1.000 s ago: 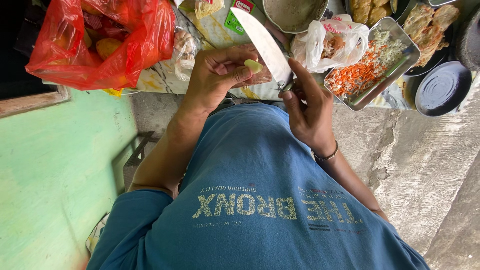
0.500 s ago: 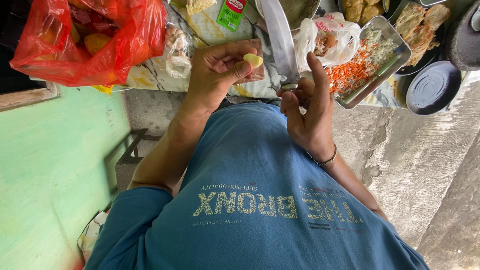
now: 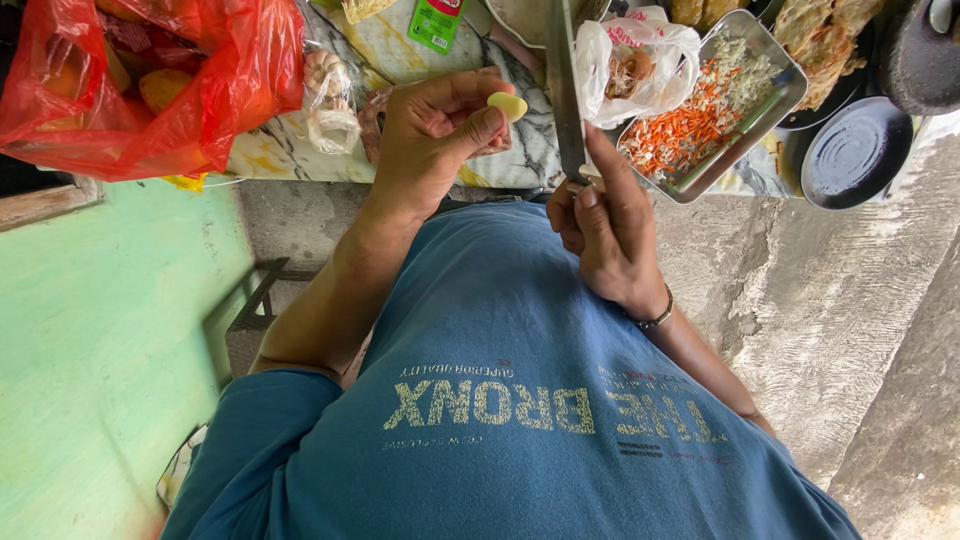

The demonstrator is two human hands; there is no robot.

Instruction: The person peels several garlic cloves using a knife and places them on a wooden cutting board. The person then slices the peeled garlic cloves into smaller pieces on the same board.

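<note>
Two hands at work, the left hand (image 3: pixel 430 135) pinching one peeled garlic clove (image 3: pixel 507 105), the right hand (image 3: pixel 605 225) gripping one knife (image 3: pixel 562 85); behind them one red plastic bag (image 3: pixel 150 80), one white plastic bag (image 3: pixel 640 60), one metal tray (image 3: pixel 790 85) of shredded vegetables, and one dark round lid (image 3: pixel 855 150)

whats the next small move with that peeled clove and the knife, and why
Probably lower the peeled garlic clove to the marble-patterned counter and steady it there. The left hand pinches it in the air at thumb and fingertip, while the right hand holds the knife blade-up beside it, apart from the clove. Cutting in mid-air looks unsafe.
</note>
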